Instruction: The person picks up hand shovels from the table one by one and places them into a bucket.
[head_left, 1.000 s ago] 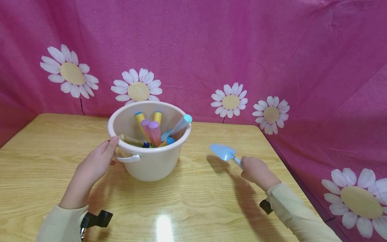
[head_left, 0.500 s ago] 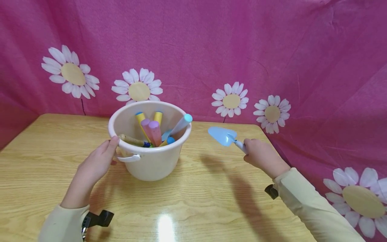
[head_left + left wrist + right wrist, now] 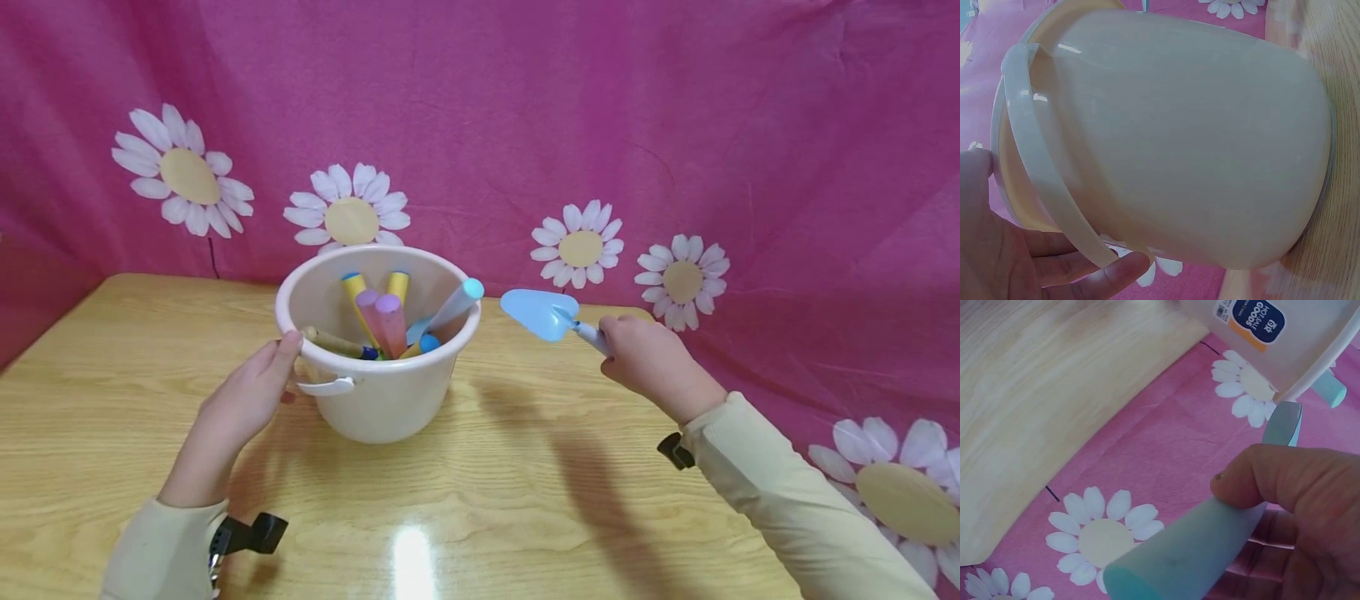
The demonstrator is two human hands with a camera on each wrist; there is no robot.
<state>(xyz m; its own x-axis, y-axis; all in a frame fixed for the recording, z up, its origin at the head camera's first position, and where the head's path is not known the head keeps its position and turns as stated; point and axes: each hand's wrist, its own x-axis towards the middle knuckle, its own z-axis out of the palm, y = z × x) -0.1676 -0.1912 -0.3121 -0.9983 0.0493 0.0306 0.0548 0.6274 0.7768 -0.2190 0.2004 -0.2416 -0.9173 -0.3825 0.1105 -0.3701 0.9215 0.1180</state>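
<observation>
A cream plastic bucket [image 3: 382, 400] stands upright on the table, its white handle [image 3: 327, 387] hanging down the near side. My left hand [image 3: 251, 396] grips the bucket's rim at the left, thumb on top; in the left wrist view its fingers reach under the handle. Inside the bucket lean several tools with yellow, pink-purple and pale blue grips [image 3: 453, 303], plus a wooden stick-like one. My right hand [image 3: 648, 358] holds a light blue garden trowel [image 3: 542, 315] by its handle, raised over the table just right of the bucket. The right wrist view shows the trowel's handle [image 3: 1179, 556] between thumb and fingers.
The wooden table [image 3: 480, 517] ends at the back and right against a magenta cloth [image 3: 480, 125] printed with white daisies. A label [image 3: 1257, 322] is stuck on the bucket's side. Black camera straps sit on both wrists.
My right hand has lifted the trowel off the tabletop and brought its blade up and left, closer to the bucket's rim. The left hand stays on the rim.
</observation>
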